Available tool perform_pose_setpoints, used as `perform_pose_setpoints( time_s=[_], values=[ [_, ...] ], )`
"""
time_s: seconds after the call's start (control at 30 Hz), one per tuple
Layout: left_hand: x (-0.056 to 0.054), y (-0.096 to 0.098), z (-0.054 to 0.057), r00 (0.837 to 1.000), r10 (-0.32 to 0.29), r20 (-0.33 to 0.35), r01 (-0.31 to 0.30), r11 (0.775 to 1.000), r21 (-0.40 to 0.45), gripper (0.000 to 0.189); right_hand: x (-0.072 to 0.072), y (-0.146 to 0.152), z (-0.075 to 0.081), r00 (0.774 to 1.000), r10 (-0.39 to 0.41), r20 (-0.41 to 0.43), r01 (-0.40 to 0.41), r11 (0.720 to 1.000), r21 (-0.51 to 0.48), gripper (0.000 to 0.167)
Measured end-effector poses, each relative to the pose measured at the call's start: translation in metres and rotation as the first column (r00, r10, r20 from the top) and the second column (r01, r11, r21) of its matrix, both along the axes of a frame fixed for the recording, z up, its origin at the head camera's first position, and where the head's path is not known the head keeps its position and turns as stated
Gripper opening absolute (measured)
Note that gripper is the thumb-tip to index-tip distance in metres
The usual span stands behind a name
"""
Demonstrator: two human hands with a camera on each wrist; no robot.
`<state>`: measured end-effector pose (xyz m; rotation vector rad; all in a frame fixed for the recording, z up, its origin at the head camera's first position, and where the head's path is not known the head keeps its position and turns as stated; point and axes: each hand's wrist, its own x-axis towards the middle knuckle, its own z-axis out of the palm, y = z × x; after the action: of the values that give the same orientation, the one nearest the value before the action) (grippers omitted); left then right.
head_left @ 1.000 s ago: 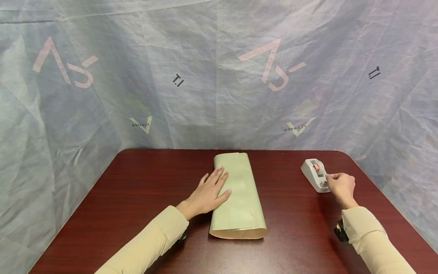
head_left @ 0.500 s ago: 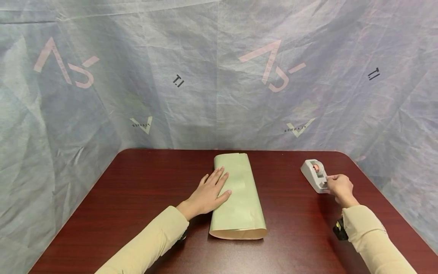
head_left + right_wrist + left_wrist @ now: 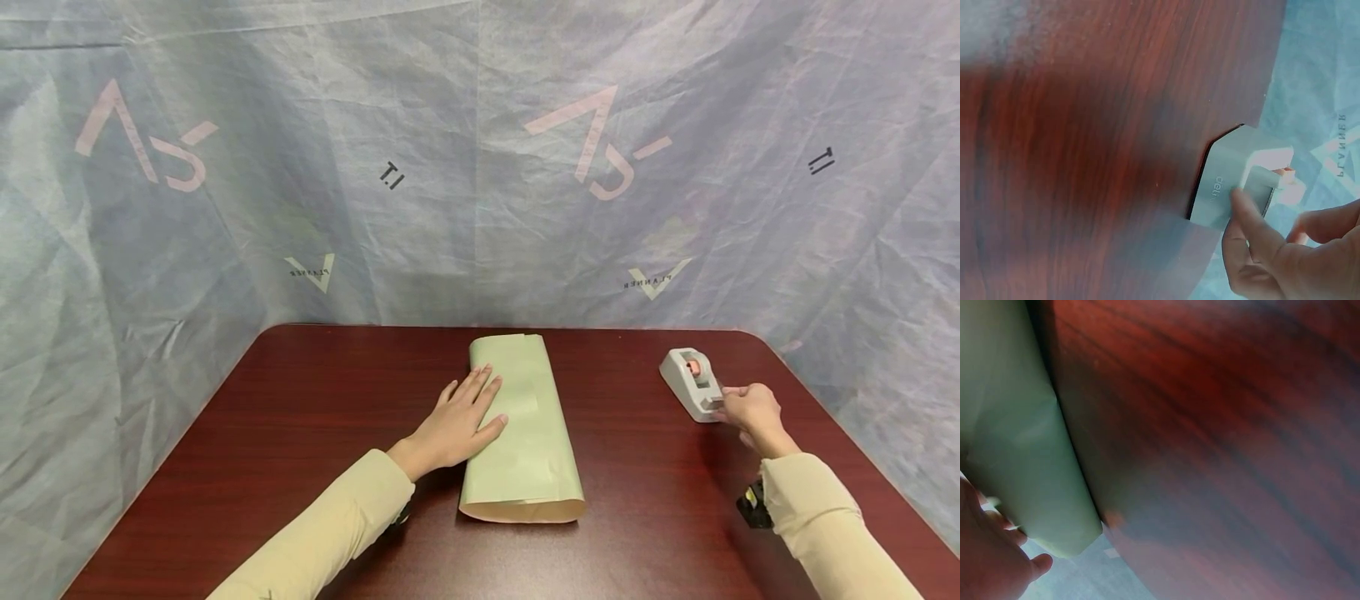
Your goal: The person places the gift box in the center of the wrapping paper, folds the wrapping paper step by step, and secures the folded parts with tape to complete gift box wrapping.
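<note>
A flattened sleeve of pale green paper (image 3: 525,417) lies lengthwise on the table, its near end gaping. My left hand (image 3: 453,425) rests on the paper's left side with fingers spread and straight. In the left wrist view, part of the hand (image 3: 991,550) shows beside the paper (image 3: 1029,444). At the right stands a light grey tape dispenser (image 3: 682,383) holding a small tape roll (image 3: 693,367). My right hand (image 3: 752,412) is at its front end, thumb and fingers pinching the clear tape by the cutter. In the right wrist view, the curled fingers overlap the dispenser (image 3: 1225,169).
The dark red wooden table (image 3: 337,375) has rounded far corners. Grey printed cloth (image 3: 435,208) hangs behind it and along both sides. A small black device (image 3: 753,504) is worn under the right wrist.
My right hand has shifted slightly at the dispenser's front, first nearer and lower, then a little to the right. The left hand, paper and dispenser stay in place.
</note>
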<state>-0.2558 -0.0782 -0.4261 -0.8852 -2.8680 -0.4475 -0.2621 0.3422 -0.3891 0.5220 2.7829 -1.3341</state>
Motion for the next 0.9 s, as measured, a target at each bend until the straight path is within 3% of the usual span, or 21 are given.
perform_pose_setpoints(
  time_s=[0.17, 0.37, 0.67, 0.9],
  values=[
    [0.001, 0.000, 0.000, 1.000, -0.003, 0.007, 0.003, 1.000, 0.002, 0.065, 0.003, 0.006, -0.002, 0.999, 0.051, 0.019, -0.049, 0.997, -0.057, 0.047],
    [0.000, 0.001, 0.000, 1.000, -0.005, 0.000, 0.005, 1.000, 0.007, 0.066, 0.006, 0.010, -0.003, 0.999, 0.050, 0.008, -0.049, 0.995, -0.092, 0.047],
    [0.000, 0.000, 0.000, 1.000, -0.003, 0.004, 0.003, 1.000, 0.010, 0.066, 0.006, 0.008, -0.006, 0.998, -0.045, 0.046, 0.046, 0.999, -0.020, 0.046],
    [0.000, 0.000, -0.001, 1.000, -0.003, 0.007, 0.003, 1.000, 0.011, 0.066, 0.008, 0.012, -0.011, 0.998, -0.056, 0.022, 0.056, 0.998, -0.011, 0.046]
  ],
)
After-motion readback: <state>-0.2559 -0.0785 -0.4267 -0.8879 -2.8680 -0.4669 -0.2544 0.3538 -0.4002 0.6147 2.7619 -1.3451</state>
